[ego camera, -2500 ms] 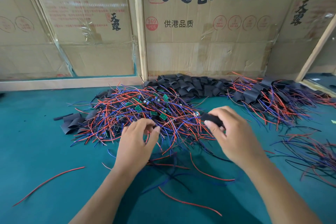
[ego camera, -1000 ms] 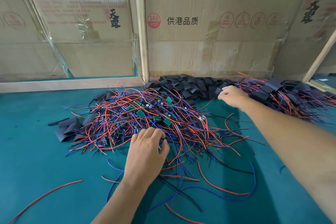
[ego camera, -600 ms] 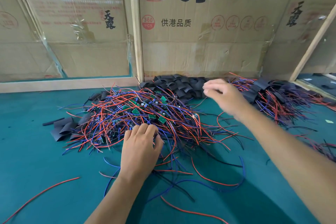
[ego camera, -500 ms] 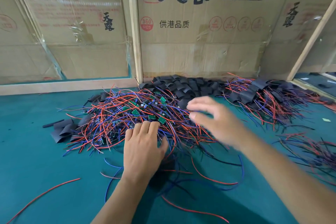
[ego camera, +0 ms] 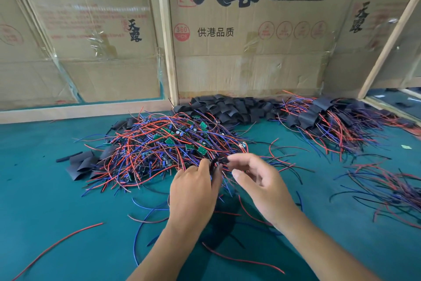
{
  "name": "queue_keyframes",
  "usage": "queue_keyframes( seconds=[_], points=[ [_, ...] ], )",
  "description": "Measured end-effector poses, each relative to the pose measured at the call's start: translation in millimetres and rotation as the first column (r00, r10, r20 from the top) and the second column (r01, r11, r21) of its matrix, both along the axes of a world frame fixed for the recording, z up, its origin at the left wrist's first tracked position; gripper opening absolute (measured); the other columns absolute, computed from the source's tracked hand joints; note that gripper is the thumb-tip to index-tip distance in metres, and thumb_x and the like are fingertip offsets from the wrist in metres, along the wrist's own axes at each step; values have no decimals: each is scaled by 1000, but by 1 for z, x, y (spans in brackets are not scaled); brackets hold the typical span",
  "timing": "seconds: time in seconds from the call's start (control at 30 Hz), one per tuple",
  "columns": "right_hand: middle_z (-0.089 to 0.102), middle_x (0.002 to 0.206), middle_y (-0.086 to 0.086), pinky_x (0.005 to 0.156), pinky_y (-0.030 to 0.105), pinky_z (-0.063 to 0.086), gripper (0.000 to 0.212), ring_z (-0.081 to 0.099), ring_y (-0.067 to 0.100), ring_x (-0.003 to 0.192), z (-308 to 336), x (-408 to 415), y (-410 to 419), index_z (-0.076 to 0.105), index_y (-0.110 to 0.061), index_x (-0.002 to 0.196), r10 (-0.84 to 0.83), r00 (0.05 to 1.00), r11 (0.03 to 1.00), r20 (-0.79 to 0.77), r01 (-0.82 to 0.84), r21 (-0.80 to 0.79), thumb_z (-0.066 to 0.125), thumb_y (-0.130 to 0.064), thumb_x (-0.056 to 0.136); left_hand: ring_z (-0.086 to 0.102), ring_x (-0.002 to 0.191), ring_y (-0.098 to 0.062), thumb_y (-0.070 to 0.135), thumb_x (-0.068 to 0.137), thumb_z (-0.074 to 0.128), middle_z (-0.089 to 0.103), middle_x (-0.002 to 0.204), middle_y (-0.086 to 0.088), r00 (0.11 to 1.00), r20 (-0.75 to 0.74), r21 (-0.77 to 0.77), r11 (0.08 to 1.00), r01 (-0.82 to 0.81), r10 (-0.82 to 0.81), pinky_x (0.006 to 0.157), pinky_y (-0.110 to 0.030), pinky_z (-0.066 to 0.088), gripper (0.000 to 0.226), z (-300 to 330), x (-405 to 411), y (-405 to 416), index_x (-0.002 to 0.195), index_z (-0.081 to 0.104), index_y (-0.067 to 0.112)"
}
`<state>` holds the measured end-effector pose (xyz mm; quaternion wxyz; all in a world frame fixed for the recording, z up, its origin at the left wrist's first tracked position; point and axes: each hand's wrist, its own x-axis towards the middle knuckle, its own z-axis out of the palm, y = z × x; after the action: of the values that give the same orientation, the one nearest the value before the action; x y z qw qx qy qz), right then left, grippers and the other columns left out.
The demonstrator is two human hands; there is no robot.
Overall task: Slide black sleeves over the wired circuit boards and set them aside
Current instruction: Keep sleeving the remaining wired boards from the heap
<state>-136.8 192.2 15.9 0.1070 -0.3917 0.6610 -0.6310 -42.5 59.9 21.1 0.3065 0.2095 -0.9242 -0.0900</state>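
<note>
- Head view: the left hand (ego camera: 193, 189) and right hand (ego camera: 257, 185) meet at the near edge of the tangled pile of wired circuit boards (ego camera: 173, 150), just past centre frame.
- The left hand's fingers are curled, pinching a dark piece at its fingertips; a board or only wires, I cannot tell.
- The right hand pinches a black sleeve (ego camera: 222, 160) between thumb and forefinger, the other fingers loosely spread. The sleeve sits between the two hands, touching the left hand's fingertips.
- The loose black sleeves (ego camera: 227, 107) lie heaped at 12 o'clock from the hands, against the cardboard wall (ego camera: 250, 64).
- A pile of sleeved boards (ego camera: 323, 119) with red and blue wires lies at 2 o'clock.
- A few flat sleeves (ego camera: 82, 164) lie at 9 o'clock, beside the tangle.
- A loose red wire (ego camera: 57, 248) lies on the green table (ego camera: 45, 201) at 8 o'clock.
</note>
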Motion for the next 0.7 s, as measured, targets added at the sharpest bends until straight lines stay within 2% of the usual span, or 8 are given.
queue_keyframes(
  seconds=[0.07, 0.1, 0.2, 0.33, 0.43, 0.6, 0.63, 0.7],
  points=[
    [73, 105, -13, 87, 19, 49, 23, 67, 7, 102, -3, 2, -2, 69, -33, 109, -77, 996, 997, -35, 78, 19, 67, -30, 86, 56, 48, -32, 34, 88, 72, 60, 53, -5, 999, 30, -59, 998, -22, 24, 49, -33, 39, 29, 1, 1, 3, 72, 60, 14],
    [73, 104, -15, 87, 19, 50, 23, 68, 6, 100, -4, 3, -3, 70, -32, 110, -80, 992, 995, -96, 85, 51, 69, -32, 86, 58, 50, -33, 32, 88, 72, 60, 55, -6, 998, 61, -55, 998, -11, 15, 49, -33, 36, 28, -1, 2, 4, 73, 57, 15],
    [73, 102, -20, 83, 14, 49, 28, 69, 1, 95, -8, 8, -5, 74, -25, 113, -116, 960, 986, -256, 143, 88, 74, -35, 87, 63, 74, -33, 31, 91, 55, 67, 76, -5, 990, 131, 29, 999, 46, -49, 57, -35, 28, 11, -7, 1, 5, 92, 48, 22],
    [73, 103, -18, 85, 15, 49, 33, 66, -2, 97, -9, 6, -5, 74, -20, 115, -200, 914, 962, -352, 251, 104, 77, -35, 86, 64, 90, -31, 38, 97, 42, 69, 91, -2, 975, 208, 26, 997, 78, -82, 64, -36, 28, 25, -16, -4, 4, 118, 42, 25],
    [70, 101, -21, 84, 11, 46, 35, 65, 0, 96, -8, 3, -2, 73, -21, 116, -190, 923, 970, -334, 230, 82, 79, -34, 84, 64, 89, -32, 42, 97, 41, 70, 88, -3, 974, 200, 16, 995, 102, -103, 63, -36, 28, 31, -16, -5, 1, 124, 44, 27],
    [72, 105, -18, 87, 14, 48, 28, 66, 1, 100, -8, -3, 0, 73, -23, 113, -193, 927, 974, -323, 221, 51, 76, -25, 86, 66, 72, -26, 63, 86, 31, 65, 71, 1, 960, 179, -5, 976, 218, -214, 56, -36, 35, 37, -8, 1, -5, 108, 41, 34],
    [72, 104, -18, 86, 14, 47, 26, 66, 2, 99, -8, -5, 1, 73, -23, 112, -208, 926, 972, -314, 232, 40, 74, -25, 86, 65, 69, -22, 64, 86, 33, 62, 67, 4, 966, 156, 20, 979, 205, -205, 57, -35, 39, 37, -5, 3, -9, 108, 41, 36],
    [72, 101, -19, 81, 12, 47, 24, 67, 3, 95, -9, -9, 2, 73, -23, 110, -250, 924, 964, -288, 265, 14, 70, -30, 86, 64, 65, -20, 56, 92, 47, 60, 63, 8, 995, 3, 183, 979, 94, -96, 60, -34, 45, 25, 0, 5, -23, 107, 46, 36]
  ],
)
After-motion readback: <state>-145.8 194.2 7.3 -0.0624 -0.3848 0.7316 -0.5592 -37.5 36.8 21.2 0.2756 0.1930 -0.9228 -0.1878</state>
